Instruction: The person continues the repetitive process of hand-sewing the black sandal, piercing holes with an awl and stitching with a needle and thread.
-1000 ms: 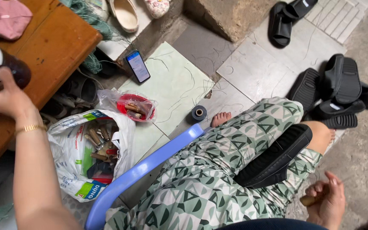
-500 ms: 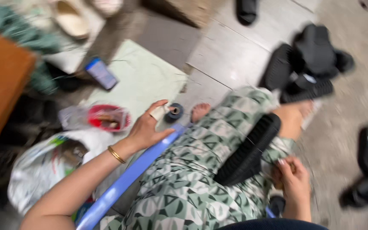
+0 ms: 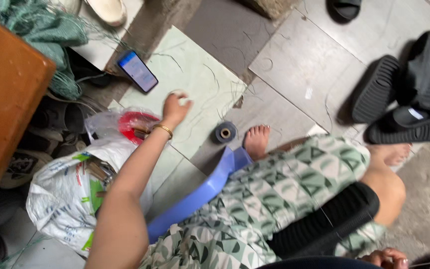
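Left hand: the left hand is stretched out low over the pale green floor tile, with a gold bangle worn on the wrist. The fingers are curled in — something small and pale may be pinched in them, but it cannot be told for sure.
Right hand: only the knuckles of the right hand are seen at the bottom edge; whether it is open or closed cannot be told.
Spool: a small dark spool of thread is stood on the floor, just beside the bare foot and near the left hand, not touched.
How far along: a black sandal is laid across the lap — the spool is not yet picked up.
Around: a phone and a white bag are seen close by.
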